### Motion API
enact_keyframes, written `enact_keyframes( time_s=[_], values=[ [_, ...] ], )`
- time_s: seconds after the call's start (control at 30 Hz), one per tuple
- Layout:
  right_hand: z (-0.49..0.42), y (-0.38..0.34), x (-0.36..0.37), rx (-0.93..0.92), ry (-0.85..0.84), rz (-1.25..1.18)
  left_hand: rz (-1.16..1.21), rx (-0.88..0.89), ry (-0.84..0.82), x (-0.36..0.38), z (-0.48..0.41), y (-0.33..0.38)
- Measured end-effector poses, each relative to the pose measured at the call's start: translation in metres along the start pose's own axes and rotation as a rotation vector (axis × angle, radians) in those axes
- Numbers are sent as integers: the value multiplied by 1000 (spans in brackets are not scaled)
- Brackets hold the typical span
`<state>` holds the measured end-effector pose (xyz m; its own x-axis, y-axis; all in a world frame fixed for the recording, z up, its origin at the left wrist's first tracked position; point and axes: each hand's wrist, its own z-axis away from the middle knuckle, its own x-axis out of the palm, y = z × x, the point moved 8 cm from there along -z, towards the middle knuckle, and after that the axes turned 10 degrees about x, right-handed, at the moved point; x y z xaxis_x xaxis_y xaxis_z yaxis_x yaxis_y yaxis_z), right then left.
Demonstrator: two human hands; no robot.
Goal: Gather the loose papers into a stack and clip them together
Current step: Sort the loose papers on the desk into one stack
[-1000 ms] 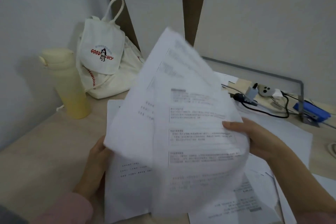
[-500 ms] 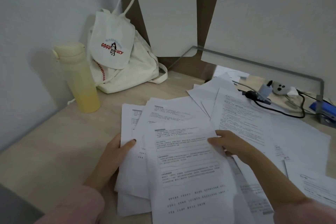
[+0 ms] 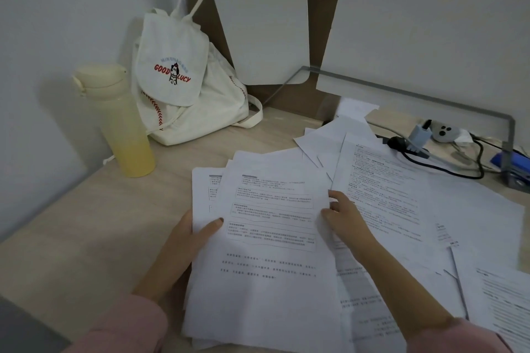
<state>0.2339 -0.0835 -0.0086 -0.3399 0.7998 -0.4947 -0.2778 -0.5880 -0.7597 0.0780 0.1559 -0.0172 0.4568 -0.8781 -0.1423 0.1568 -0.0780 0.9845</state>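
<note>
Right of the yellow bottle [image 3: 126, 129], the left hand [image 3: 183, 243] pinched the uneven stack [image 3: 266, 238] by its left edge, thumb on top; the right hand [image 3: 344, 218] touched its right edge with curled fingers, grip unclear. The fanned sheets might slide apart if squared carelessly, and loose papers [image 3: 401, 209] farther right could be missed; pale wooden tabletop [image 3: 86, 238], canvas bag [image 3: 183, 89] behind the bottle, grey walls

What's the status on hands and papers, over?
Left hand grips left edge of white printed paper stack. Right hand at its right edge, grip unclear. Loose white sheets spread right.
</note>
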Motion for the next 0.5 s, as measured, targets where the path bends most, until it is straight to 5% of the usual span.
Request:
enact_keyframes(
  time_s=[0.2,0.37,0.5],
  values=[
    [1,-1,-42,-189,258,321,-90,-38,22,-5,-3,-7],
    [0,36,-59,-91,144,682,-129,-81,73,-11,-6,-16],
    [6,38,-58,-202,171,837,-144,-60,129,-12,-5,-14]
  ],
)
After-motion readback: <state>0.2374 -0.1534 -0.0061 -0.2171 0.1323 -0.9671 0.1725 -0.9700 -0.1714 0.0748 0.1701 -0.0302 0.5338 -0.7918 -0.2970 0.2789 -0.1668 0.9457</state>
